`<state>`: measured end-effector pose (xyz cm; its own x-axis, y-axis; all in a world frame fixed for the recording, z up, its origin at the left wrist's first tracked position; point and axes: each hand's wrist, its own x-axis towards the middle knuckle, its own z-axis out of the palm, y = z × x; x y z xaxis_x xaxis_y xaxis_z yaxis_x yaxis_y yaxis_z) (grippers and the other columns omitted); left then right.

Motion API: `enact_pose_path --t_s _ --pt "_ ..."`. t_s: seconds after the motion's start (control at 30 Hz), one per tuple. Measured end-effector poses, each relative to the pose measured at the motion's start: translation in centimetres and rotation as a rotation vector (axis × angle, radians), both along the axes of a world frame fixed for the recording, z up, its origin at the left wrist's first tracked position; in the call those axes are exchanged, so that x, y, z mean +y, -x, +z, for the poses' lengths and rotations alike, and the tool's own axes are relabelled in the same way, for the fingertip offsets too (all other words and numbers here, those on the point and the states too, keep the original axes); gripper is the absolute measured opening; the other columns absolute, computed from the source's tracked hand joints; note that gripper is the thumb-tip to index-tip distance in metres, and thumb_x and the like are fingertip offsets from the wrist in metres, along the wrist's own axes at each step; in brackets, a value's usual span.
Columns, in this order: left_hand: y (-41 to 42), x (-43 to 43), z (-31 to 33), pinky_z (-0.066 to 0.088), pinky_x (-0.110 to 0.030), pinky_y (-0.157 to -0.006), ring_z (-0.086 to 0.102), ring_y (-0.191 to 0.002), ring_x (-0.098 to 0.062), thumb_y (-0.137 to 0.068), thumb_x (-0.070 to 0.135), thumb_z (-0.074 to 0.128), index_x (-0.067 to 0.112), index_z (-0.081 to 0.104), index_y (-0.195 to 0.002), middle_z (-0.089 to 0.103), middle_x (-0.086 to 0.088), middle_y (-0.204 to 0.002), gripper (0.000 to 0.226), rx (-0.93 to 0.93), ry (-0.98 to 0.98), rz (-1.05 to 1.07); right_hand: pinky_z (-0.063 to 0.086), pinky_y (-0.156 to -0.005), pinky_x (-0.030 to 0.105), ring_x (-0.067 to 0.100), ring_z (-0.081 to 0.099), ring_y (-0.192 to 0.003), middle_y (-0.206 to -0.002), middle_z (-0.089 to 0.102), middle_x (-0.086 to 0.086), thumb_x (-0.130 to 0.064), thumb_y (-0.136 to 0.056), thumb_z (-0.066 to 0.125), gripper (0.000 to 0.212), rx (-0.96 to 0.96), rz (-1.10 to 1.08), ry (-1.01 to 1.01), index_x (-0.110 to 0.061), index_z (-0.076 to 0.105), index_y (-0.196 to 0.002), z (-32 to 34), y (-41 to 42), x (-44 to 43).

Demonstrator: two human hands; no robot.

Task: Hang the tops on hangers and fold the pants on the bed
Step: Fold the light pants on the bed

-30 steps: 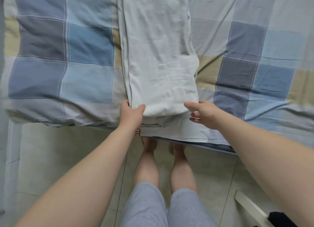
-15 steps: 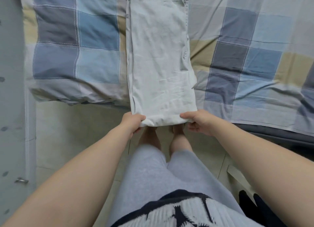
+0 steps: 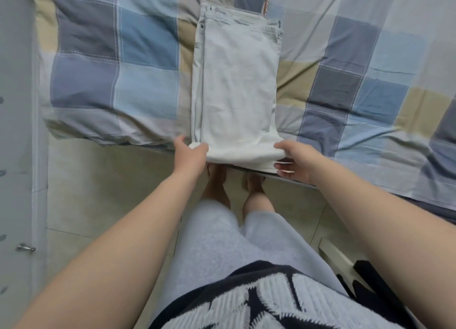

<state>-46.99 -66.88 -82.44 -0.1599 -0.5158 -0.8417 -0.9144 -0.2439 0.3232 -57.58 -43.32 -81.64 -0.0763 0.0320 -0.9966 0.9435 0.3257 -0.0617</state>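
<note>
Pants (image 3: 235, 89): pale, creased, folded rectangle.

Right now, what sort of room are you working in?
Most likely a bedroom: a bed's checked duvet, pale pants folded on it, and a tiled floor below.

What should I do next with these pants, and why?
Probably lift the near end and fold it away from you, toward the waistband. The left hand and right hand each pinch a near corner of the pants. The pants lie long and narrow on the bed, with that end at its edge. One more fold would likely make them compact.
</note>
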Motion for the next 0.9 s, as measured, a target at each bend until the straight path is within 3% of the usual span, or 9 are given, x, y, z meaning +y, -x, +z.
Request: enact_pose_path --t_s 0.1,0.27,0.5,0.57,0.6,0.67,0.73,0.8,0.9 --pt "5.3 -1.8 -0.1 0.055 -0.032 -0.066 0.065 -0.081 -0.021 -0.089 0.023 0.060 0.026 0.052 -0.131 0.059 -0.007 -0.123 0.042 0.091 -0.038 0.060 0.053 -0.064 0.029 0.019 0.061 -0.063 -0.070 0.063 0.005 -0.030 -0.090 0.061 0.014 0.049 -0.048 0.000 -0.016 0.062 -0.090 -0.1 5.3 -2.2" --pt "14.4 -4.1 -0.2 0.043 -0.027 -0.055 0.057 -0.059 -0.020 -0.088 0.018 0.061 0.015 0.058 -0.093 0.061 -0.010 -0.086 0.007 0.233 -0.048 0.169 0.052 -0.066 0.027 0.013 0.059 -0.056 -0.056 0.064 -0.001 -0.025 -0.087 0.056 0.014 0.058 -0.152 0.035 -0.019 0.061 -0.075 -0.7 13.7 -5.6" --pt "24.0 -6.1 -1.8 0.044 -0.028 -0.061 0.060 -0.061 -0.017 -0.087 0.032 0.068 0.016 0.059 -0.095 0.063 -0.005 -0.085 0.020 0.372 -0.004 0.154 0.052 -0.072 0.027 0.013 0.064 -0.071 -0.074 0.067 -0.002 -0.028 -0.091 0.059 0.020 0.150 -0.304 0.104 -0.019 0.061 -0.074 -2.7 22.2 -8.7" --pt "25.2 -6.4 -3.3 0.056 -0.036 -0.075 0.071 -0.088 -0.022 -0.084 0.039 0.068 0.013 0.058 -0.122 0.070 -0.009 -0.109 0.047 0.411 -0.008 0.081 0.052 -0.079 0.031 0.018 0.067 -0.089 -0.093 0.070 0.000 -0.034 -0.095 0.058 0.019 0.173 -0.309 0.151 -0.017 0.064 -0.088 -3.6 23.1 -9.3" --pt "25.1 -6.4 -4.1 0.054 -0.043 -0.093 0.067 -0.111 -0.025 -0.085 0.040 0.068 0.015 0.048 -0.141 0.066 -0.009 -0.126 0.065 0.409 0.002 -0.009 0.050 -0.084 0.034 0.020 0.064 -0.099 -0.105 0.069 0.001 -0.038 -0.096 0.057 0.022 0.186 -0.245 0.167 -0.018 0.064 -0.098 -4.2 23.1 -9.6" --pt "23.9 -6.2 -5.7 0.040 -0.038 -0.112 0.050 -0.136 -0.021 -0.091 0.038 0.069 0.024 0.026 -0.159 0.050 -0.002 -0.150 0.081 0.385 0.040 -0.310 0.043 -0.095 0.035 0.020 0.055 -0.115 -0.126 0.061 -0.002 -0.040 -0.098 0.058 0.029 0.270 0.023 0.134 -0.022 0.061 -0.120 -5.6 22.0 -9.6" --pt "21.8 -5.8 -7.4 0.027 -0.035 -0.120 0.035 -0.147 -0.022 -0.093 0.039 0.068 0.026 0.028 -0.159 0.035 -0.001 -0.162 0.078 0.316 0.101 -0.732 0.038 -0.095 0.028 0.017 0.048 -0.119 -0.130 0.051 -0.004 -0.033 -0.098 0.062 0.040 0.400 0.361 0.088 -0.022 0.057 -0.136 -6.9 19.8 -9.0" --pt "19.1 -5.3 -8.6 0.018 -0.038 -0.123 0.022 -0.152 -0.026 -0.092 0.045 0.063 0.029 0.041 -0.152 0.024 -0.002 -0.167 0.066 0.186 0.222 -1.145 0.038 -0.089 0.023 0.020 0.047 -0.119 -0.130 0.047 0.001 -0.030 -0.098 0.064 0.039 0.422 0.650 0.121 -0.016 0.059 -0.134 -8.0 17.2 -8.1" --pt "15.1 -4.4 -9.0 0.012 -0.044 -0.123 0.009 -0.155 -0.025 -0.091 0.048 0.058 0.034 0.039 -0.152 0.011 0.000 -0.170 0.065 0.126 0.334 -1.385 0.034 -0.103 0.028 0.020 0.043 -0.136 -0.153 0.040 0.003 -0.027 -0.097 0.065 0.039 0.383 0.631 0.126 -0.015 0.061 -0.133 -9.1 14.0 -6.2"
